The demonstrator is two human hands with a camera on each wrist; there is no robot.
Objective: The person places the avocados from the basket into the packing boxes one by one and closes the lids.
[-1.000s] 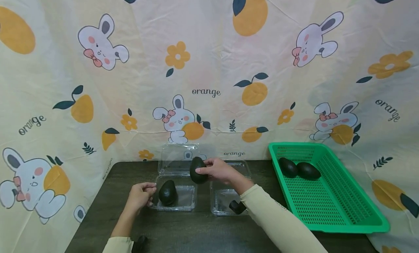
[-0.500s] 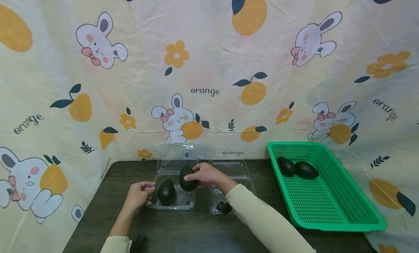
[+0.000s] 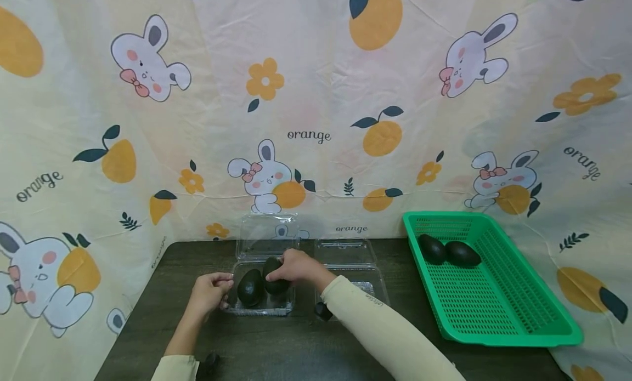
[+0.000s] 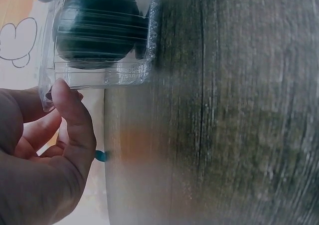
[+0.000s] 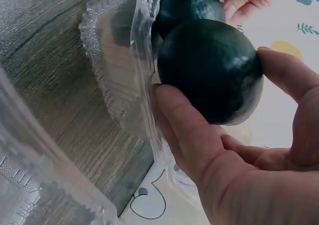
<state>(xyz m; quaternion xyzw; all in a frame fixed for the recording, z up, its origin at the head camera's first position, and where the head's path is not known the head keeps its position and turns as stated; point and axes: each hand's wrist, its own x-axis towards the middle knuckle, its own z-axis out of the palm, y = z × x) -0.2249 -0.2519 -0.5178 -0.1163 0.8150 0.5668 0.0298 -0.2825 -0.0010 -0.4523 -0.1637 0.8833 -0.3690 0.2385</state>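
An open, clear plastic clamshell box [image 3: 259, 313] stands on the dark table, its lid raised behind it. My left hand [image 3: 209, 294] pinches the left rim of this box between thumb and fingers; the left wrist view shows the thumb [image 4: 72, 105] on the plastic edge. Inside, at the left, lies a dark green avocado [image 3: 250, 289]. A second avocado [image 5: 209, 73] is gripped by my right hand [image 3: 302, 268], fingers on one side and thumb on the other. That avocado is within the box's right half, right beside the first one.
Another open clear clamshell box [image 3: 373, 274] stands to the right, partly hidden by my right arm. Farther right is a green plastic basket [image 3: 518, 320] with two avocados [image 3: 462, 255] at its back left. A printed cloth [image 3: 316, 68] hangs behind the table.
My right hand has carried its avocado left and down into the left box, beside the first avocado. My left hand has kept its pinch on the rim.
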